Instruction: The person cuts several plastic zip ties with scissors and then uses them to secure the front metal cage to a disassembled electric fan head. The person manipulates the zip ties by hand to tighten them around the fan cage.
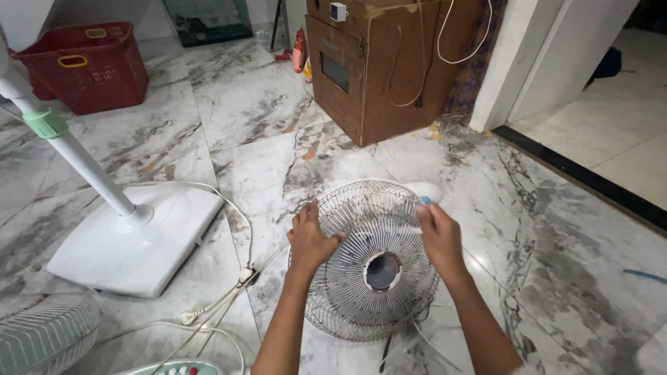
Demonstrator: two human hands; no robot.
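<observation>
Now fan grille [375, 278] between left hand [310, 241] and right hand [439, 236].

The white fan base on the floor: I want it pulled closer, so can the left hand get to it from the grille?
Probably yes: the left hand grips the wire fan grille, and only bare floor and a white cord lie between it and the white fan base.

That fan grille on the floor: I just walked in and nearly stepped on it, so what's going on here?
A person is gripping a round wire fan grille with both bare hands, the left hand on its left rim and the right hand on its upper right rim. It sits over the marble floor. To the left stands a white fan base with its pole, its cord trailing beside it. Another grille lies at lower left.
</observation>
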